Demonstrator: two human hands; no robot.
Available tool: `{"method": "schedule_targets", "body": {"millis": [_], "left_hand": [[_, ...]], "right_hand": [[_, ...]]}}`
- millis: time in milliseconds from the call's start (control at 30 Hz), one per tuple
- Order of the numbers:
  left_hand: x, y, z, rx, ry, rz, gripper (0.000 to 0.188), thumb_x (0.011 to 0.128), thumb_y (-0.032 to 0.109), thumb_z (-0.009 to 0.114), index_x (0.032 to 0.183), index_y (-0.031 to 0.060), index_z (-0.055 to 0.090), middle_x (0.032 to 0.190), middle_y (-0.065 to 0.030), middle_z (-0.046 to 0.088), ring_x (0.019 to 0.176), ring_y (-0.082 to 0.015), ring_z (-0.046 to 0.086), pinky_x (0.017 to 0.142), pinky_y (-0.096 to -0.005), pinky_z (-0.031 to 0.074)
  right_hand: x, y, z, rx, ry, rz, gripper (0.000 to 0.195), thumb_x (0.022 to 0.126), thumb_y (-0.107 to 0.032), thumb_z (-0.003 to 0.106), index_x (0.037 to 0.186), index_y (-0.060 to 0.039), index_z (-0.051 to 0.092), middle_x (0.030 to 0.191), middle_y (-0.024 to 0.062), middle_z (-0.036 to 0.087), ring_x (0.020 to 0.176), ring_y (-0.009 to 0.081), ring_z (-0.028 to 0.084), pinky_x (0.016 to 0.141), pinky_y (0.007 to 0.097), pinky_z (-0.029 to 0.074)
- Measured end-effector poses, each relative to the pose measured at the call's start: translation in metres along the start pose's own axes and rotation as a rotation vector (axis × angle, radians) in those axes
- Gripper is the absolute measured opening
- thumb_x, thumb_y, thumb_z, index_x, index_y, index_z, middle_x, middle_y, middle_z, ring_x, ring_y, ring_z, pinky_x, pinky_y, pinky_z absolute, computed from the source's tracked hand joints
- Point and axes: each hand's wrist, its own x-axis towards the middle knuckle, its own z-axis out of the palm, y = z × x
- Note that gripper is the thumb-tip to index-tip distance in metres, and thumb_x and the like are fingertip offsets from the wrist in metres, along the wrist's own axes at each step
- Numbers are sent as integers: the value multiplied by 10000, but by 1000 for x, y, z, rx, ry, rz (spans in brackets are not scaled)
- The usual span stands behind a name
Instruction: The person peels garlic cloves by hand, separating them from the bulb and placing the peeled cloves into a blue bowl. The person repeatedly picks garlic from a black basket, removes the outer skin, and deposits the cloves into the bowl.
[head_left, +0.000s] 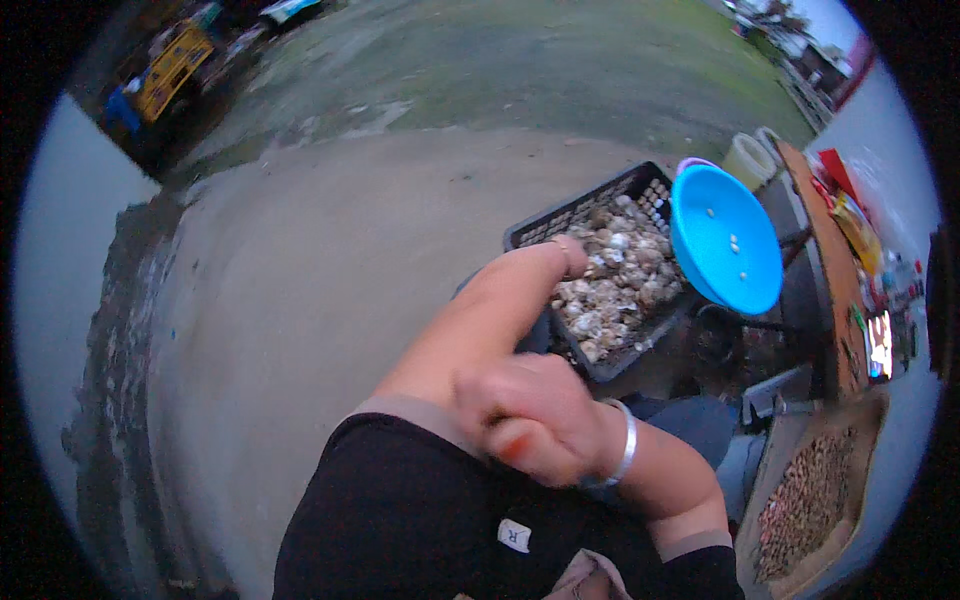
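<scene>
A black plastic crate holds many garlic bulbs with papery skins. My left hand reaches over its near left side among the bulbs; its fingers are mostly hidden, so what they hold cannot be told. In front of my chest, my right hand, with a silver bangle at the wrist, is curled and blurred. An orange-red spot shows at its fingers, and whether it grips anything is unclear. A blue plastic bowl rests at the crate's right side, with several small pale pieces, apparently garlic cloves, inside.
Right of the bowl stands a wooden-topped table with packets and a lit screen. A shallow tray of small brown pieces lies at lower right. Pale buckets stand behind the bowl. Concrete ground spreads to the left.
</scene>
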Motion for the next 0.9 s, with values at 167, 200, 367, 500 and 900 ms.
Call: {"method": "schedule_targets", "body": {"millis": [167,200,367,500,900], "left_hand": [[3,-3,-13,-46,230,105,223,782,217,481,934,78,564,854,-141,599,839,-297,572,687,-361,454],[5,1,-24,-339,374,125,206,788,199,482,933,65,540,803,-131,597,767,-276,582,639,-347,459],[-57,41,-87,-1937,238,220,120,858,143,413,955,75,431,668,-65,530,446,-91,445,348,-194,313],[-69,52,-90,-2318,246,498,181,880,171,401,1033,80,436,705,-55,509,443,-88,410,344,-190,285],[-38,84,-81,-2345,203,252,348,846,158,473,1177,62,424,738,-4,498,488,-67,415,394,-174,291]], "right_hand": [[1,17,2,-159,26,-103,309,868,-317,375,752,-46,471,653,95,465,612,265,498,571,318,406],[-3,12,-3,-142,8,-66,264,863,-272,395,769,-39,474,673,98,463,630,267,500,586,316,409],[-48,17,-47,-256,186,131,149,753,-2,425,872,-37,506,799,95,479,709,207,514,669,286,422],[-91,53,-139,-106,791,616,185,795,-60,390,907,-49,537,660,4,507,507,41,444,437,174,363],[-127,117,-225,-67,953,668,122,798,-149,546,807,-28,534,678,2,547,558,42,462,475,184,375]]}}
